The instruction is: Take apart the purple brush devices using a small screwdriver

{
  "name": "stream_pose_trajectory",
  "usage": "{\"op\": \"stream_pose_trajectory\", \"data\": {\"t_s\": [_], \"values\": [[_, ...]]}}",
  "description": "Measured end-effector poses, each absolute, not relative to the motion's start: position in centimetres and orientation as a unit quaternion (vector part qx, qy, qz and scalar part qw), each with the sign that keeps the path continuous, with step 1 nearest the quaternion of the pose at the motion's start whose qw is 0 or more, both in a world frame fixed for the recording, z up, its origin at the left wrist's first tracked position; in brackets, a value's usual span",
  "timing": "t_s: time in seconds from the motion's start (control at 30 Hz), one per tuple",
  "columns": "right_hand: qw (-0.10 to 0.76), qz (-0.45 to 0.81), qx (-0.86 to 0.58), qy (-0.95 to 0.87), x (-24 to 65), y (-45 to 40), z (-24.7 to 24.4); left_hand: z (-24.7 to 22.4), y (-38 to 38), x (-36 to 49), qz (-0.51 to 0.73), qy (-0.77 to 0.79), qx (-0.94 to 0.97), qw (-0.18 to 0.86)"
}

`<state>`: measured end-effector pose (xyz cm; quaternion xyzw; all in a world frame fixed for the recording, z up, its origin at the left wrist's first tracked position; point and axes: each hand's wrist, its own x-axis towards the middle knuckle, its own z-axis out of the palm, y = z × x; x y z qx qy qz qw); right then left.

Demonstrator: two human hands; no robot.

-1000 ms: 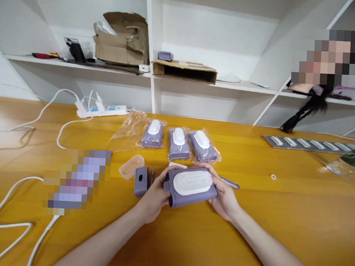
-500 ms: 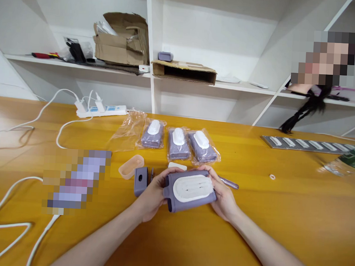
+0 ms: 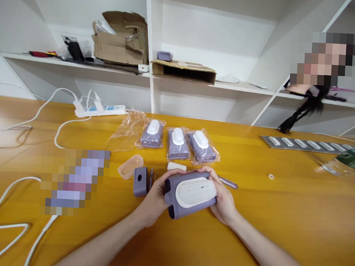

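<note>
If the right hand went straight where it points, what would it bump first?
The purple case, which the right hand is touching; beyond it, probably the rightmost bagged unit, though depth is unclear.

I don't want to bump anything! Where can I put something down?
Maybe try the bare table between the right forearm and the white ring. There's more between that arm and the left forearm, in front of the held case. It's crowded past that: three wrapped cases, a clear bag and a peach tray sit close together.

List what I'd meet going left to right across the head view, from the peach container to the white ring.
Peach container, small purple box, left hand, purple-and-white case, right hand, white ring.
</note>
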<state>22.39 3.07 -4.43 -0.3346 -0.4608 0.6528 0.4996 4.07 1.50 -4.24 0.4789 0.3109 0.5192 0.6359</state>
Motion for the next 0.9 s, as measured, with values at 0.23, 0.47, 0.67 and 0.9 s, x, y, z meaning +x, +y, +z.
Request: {"op": "stream_pose_trajectory", "data": {"t_s": [0.23,0.47,0.67,0.9], "values": [[0.5,0.633,-0.334,-0.488,22.2,2.6,-4.0,-4.6,1.4,4.1,0.53,0.291,0.451,0.657],[0.5,0.605,-0.358,-0.506,22.4,2.2,-4.1,-4.2,0.9,4.3,0.536,0.266,0.496,0.629],[0.493,0.611,-0.371,-0.496,22.0,1.8,-3.5,-4.3,0.7,4.5,0.531,0.28,0.454,0.658],[0.495,0.613,-0.375,-0.488,21.7,1.7,-3.6,-4.7,0.8,4.6,0.522,0.277,0.424,0.686]]}}
